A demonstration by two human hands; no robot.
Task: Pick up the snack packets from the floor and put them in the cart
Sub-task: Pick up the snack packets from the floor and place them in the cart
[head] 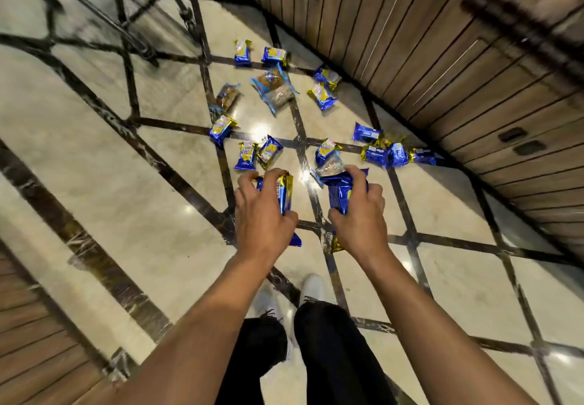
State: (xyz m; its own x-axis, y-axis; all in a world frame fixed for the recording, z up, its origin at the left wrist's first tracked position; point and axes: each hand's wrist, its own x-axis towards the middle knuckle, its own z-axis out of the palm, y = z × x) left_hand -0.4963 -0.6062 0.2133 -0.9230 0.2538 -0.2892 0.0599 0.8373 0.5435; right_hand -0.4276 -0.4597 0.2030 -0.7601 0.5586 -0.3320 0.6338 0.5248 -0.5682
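Several blue-and-gold snack packets (245, 155) lie scattered on the marble floor ahead of me, some clear-wrapped ones (275, 88) among them. My left hand (260, 215) is shut on a blue-and-gold packet (284, 193) held above the floor. My right hand (360, 218) grips blue packets (339, 193), with a clear-wrapped one at the top of the bunch. A cluster of packets (395, 153) lies close to the wooden wall on the right. The cart's black wire frame (139, 41) shows at the upper left, blurred.
A wood-panelled cabinet wall (442, 66) with dark handles curves along the right. My feet in white shoes (311, 287) stand below the hands. Dark inlay strips cross the cream floor (94, 158). Wooden flooring (31, 341) sits at the lower left.
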